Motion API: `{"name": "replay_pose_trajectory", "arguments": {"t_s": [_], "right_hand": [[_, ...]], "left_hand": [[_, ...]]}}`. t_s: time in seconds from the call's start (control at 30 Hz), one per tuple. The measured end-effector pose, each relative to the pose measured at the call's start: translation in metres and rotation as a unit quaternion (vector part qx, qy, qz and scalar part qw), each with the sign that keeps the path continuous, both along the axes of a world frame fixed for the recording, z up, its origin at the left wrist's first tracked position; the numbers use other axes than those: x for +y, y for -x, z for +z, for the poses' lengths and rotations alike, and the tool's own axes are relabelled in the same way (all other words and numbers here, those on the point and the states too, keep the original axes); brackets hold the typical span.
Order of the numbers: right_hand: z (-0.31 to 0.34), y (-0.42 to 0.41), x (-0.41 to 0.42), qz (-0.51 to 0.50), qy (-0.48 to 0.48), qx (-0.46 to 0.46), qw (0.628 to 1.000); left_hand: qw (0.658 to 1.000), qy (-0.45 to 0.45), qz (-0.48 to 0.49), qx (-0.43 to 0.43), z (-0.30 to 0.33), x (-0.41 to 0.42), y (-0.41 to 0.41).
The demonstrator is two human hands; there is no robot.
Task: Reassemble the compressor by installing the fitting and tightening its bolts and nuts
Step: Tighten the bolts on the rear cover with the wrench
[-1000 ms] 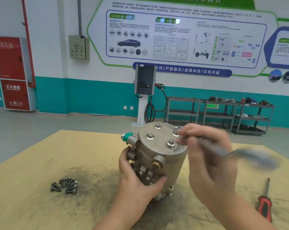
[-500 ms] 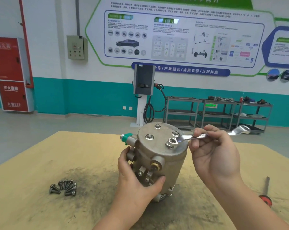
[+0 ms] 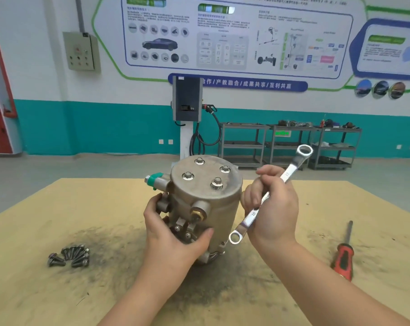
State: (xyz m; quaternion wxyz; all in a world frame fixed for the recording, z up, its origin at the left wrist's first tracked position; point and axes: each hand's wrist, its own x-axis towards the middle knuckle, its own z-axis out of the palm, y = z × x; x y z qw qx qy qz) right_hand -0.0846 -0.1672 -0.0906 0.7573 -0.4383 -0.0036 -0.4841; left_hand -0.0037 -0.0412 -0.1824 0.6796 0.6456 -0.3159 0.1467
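The grey metal compressor (image 3: 213,203) stands upright in the middle of the wooden table (image 3: 105,208), with several bolts (image 3: 217,183) seated in its flat top. A green-capped fitting (image 3: 155,180) juts from its upper left side and a brass port faces me. My left hand (image 3: 173,234) grips the lower front of the housing. My right hand (image 3: 273,208) holds a double ring spanner (image 3: 258,208) by its middle, just right of the compressor. The spanner is tilted, one ring low by the body, the other ring high and off the bolts.
A heap of loose dark bolts (image 3: 69,256) lies on the table at the left. A red-handled screwdriver (image 3: 344,252) lies at the right. Dark grime stains the table around the compressor. Metal shelf trolleys (image 3: 291,144) and a charging post (image 3: 187,109) stand far behind.
The spanner's ring has come off the front top bolt. My right hand has swung the spanner into a steep tilt beside the compressor. My left hand still grips the housing.
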Motion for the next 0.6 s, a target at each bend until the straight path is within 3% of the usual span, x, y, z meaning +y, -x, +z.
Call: {"name": "replay_pose_trajectory", "arguments": {"t_s": [0.3,0.4,0.6], "right_hand": [[0.039,0.015,-0.022,0.086,-0.079,0.164,0.979],[0.048,0.021,-0.026,0.146,-0.1,0.133,0.975],[0.039,0.008,-0.021,0.115,-0.03,0.046,0.992]], "left_hand": [[1.0,0.001,-0.01,-0.001,0.002,0.003,-0.001],[1.0,-0.005,-0.023,0.01,0.005,0.005,0.001],[1.0,-0.009,-0.025,0.014,0.007,0.005,0.005]]}}
